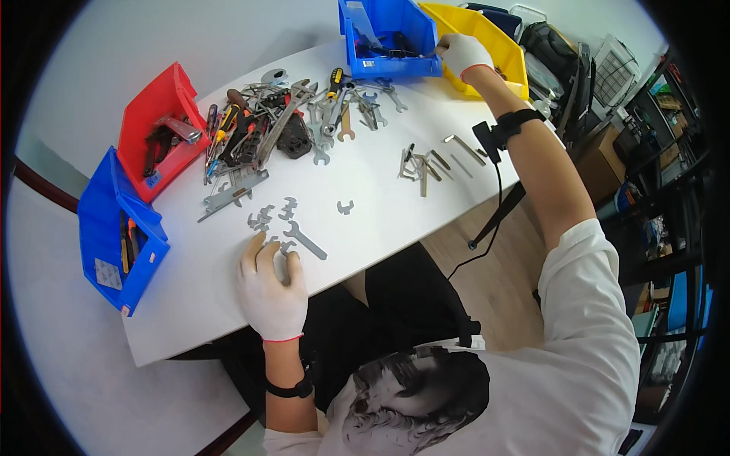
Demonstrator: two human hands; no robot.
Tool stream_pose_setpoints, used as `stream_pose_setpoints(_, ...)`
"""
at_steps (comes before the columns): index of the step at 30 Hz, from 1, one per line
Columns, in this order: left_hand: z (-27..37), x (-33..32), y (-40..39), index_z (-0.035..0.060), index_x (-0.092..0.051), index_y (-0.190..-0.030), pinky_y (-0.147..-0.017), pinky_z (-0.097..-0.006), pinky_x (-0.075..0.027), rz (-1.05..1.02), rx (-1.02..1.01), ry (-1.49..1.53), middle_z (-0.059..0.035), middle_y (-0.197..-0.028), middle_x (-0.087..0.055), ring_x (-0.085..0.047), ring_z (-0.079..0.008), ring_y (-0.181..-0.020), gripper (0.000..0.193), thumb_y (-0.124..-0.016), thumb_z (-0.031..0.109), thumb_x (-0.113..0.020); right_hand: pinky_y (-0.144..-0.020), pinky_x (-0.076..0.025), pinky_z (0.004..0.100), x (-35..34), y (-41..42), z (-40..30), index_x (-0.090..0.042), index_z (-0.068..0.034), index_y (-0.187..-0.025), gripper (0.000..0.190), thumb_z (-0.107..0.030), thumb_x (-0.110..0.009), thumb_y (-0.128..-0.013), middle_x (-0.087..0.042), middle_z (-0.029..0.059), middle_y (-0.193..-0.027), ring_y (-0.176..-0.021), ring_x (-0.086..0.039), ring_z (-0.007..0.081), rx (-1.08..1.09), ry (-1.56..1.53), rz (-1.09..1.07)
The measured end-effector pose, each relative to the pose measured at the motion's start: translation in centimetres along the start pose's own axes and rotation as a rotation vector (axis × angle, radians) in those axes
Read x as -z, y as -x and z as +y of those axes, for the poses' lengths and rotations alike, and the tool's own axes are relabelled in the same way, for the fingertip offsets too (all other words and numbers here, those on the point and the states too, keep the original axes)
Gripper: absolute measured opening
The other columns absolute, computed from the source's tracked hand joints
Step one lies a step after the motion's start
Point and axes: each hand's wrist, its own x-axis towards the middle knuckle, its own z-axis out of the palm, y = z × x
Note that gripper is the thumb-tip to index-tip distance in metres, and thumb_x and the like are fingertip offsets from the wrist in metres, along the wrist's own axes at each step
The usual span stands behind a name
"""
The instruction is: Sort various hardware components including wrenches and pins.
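My left hand (272, 285), in a white glove, rests near the table's front edge with its fingertips at a few small flat grey metal pieces (285, 246). Just right of its fingers lies a flat open-end wrench (306, 240); more small grey pieces (262, 216) lie beyond the fingertips. My right hand (465, 54), also gloved, is stretched to the far right, over the gap between a blue bin (393, 69) and a yellow bin (516, 85). Its fingertips are closed together by the blue bin's rim; whether they pinch something small cannot be told.
A heap of wrenches, screwdrivers and an adjustable wrench (285, 122) covers the table's back middle. Hex keys and short metal bars (425, 171) lie at the right. A red bin (171, 171) and another blue bin (142, 285), both holding tools, stand at the left.
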Motion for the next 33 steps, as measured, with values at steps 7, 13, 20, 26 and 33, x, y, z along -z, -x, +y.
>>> stream_pose_setpoints(7,0.5,0.5,-0.5,-0.0005,-0.069,-0.12,-0.112,-0.051,-0.047,-0.078,0.078,-0.051,-0.0188,-0.141,-0.063,-0.057,-0.0402,-0.133,0.035,-0.092,0.021,-0.074,-0.101,-0.057,0.0464,-2.6,0.2,-1.7,-0.077,-0.02,-0.128,0.032,-0.029,-0.058,-0.104,-0.077,0.0136,-0.125,-0.114,-0.073,0.0358,0.029,0.107,-0.138)
stream_pose_setpoints(13,0.6,0.4,-0.8,-0.0011,-0.068,-0.126,-0.115,-0.0519,-0.044,-0.124,0.099,-0.056,-0.0194,-0.146,-0.061,-0.052,-0.0413,-0.141,0.042,-0.093,0.025,-0.073,-0.101,-0.056,0.0464,-2.1,2.6,-0.5,-0.071,-0.014,-0.138,0.04,-0.029,-0.059,-0.102,-0.075,0.0186,-0.126,-0.115,-0.072,0.0385,0.076,0.015,-0.144)
stream_pose_setpoints(20,0.6,0.4,-1.0,0.0001,-0.06,-0.141,-0.121,-0.0536,-0.038,-0.186,0.097,-0.145,-0.0212,-0.154,-0.055,-0.048,-0.0416,-0.147,0.06,-0.094,0.036,-0.073,-0.094,-0.057,0.0426,2.6,12.5,-0.5,-0.073,-0.006,-0.129,0.041,-0.034,-0.065,-0.1,-0.078,0.0195,-0.114,-0.104,-0.074,0.0371,0.149,-0.208,-0.206)
stream_pose_setpoints(26,0.2,0.2,-1.2,0.0004,-0.042,-0.158,-0.126,-0.0559,-0.029,-0.309,0.105,-0.253,-0.0289,-0.162,-0.044,-0.038,-0.0423,-0.154,0.087,-0.097,0.057,-0.067,-0.093,-0.057,0.0401,5.7,22.5,-4.9,-0.075,-0.002,-0.117,0.028,-0.019,-0.071,-0.096,-0.075,0.0171,-0.109,-0.101,-0.073,0.0335,0.215,-0.51,-0.19)
stream_pose_setpoints(33,-0.1,0.6,-1.2,-0.0022,-0.04,-0.159,-0.125,-0.057,-0.03,-0.338,-0.013,-0.208,-0.0299,-0.161,-0.044,-0.039,-0.0433,-0.153,0.088,-0.099,0.057,-0.065,-0.109,-0.052,0.0465,3.3,31.0,-12.7,-0.057,0.0,-0.141,0.065,-0.035,-0.08,-0.091,-0.058,0.0226,-0.144,-0.132,-0.059,0.041,0.737,-0.487,-0.186)
